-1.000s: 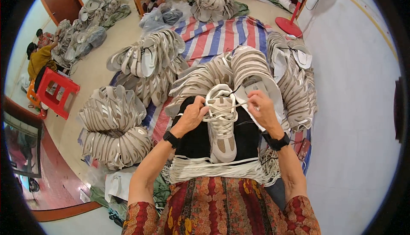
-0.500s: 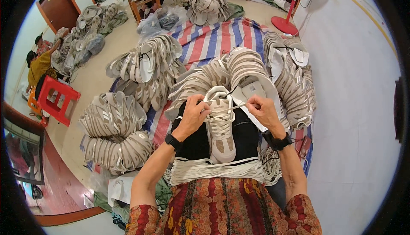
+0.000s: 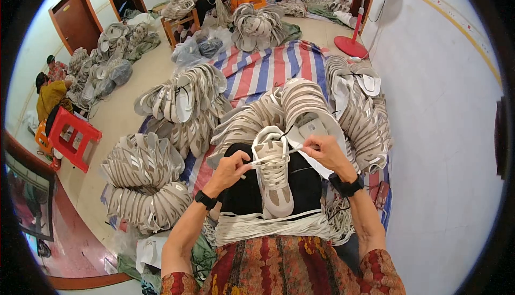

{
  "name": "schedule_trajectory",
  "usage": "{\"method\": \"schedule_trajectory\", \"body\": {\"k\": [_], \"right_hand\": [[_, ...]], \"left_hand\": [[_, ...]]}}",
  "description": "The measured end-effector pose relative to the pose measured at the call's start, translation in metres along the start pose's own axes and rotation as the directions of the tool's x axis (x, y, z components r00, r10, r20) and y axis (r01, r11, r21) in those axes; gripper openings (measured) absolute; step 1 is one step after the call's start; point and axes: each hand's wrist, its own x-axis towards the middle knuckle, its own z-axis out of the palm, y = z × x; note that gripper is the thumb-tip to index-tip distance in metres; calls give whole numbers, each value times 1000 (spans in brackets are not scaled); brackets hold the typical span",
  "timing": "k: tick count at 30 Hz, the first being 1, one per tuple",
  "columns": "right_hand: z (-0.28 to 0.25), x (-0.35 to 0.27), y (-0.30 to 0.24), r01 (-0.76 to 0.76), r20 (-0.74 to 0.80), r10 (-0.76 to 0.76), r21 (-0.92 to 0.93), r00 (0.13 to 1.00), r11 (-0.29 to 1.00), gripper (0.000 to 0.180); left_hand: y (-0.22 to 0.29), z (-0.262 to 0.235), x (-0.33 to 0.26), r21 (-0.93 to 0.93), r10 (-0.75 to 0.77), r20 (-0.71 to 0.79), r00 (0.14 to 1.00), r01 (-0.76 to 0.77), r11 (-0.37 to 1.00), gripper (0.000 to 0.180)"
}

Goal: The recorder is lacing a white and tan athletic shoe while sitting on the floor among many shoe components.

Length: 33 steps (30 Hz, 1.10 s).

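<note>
A beige and white sneaker (image 3: 277, 196) lies on the dark cloth across my lap, toe toward me. White lace (image 3: 274, 172) crisscrosses its front. My left hand (image 3: 230, 171), just left of the shoe, pinches one lace end. On the other side, my right hand (image 3: 324, 154) pinches the other end, and the lace is drawn out sideways across the upper eyelets. A bundle of loose white laces (image 3: 279, 227) lies over my lap below the toe. Right behind the sneaker stands a curved row of nested shoe uppers (image 3: 307, 94).
More strung stacks of uppers stand at left (image 3: 144, 158) and right (image 3: 370, 128) on a striped tarp (image 3: 271, 69). A red stool (image 3: 72, 138) is further left. A white wall (image 3: 429, 150) runs along my right. Other people sit with shoe piles at the back and far left.
My view has tilted up, so things sit lower in the picture. My left hand has moved out leftward from the shoe with its lace end; my right hand still pinches the other.
</note>
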Motion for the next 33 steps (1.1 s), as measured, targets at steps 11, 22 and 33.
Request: {"method": "schedule_trajectory", "body": {"k": [11, 22, 33], "right_hand": [[-100, -40, -8, 102, -18, -123, -448, 992, 888, 8], [-83, -76, -40, 8, -306, -589, -883, 748, 469, 20], [20, -64, -9, 438, -220, -572, -451, 790, 778, 22]], "left_hand": [[-31, -67, -85, -248, -348, -73, 935, 321, 914, 12], [-88, -65, -145, 597, 163, -257, 953, 24, 802, 6], [-68, -47, -31, 434, 157, -403, 902, 37, 900, 16]]}}
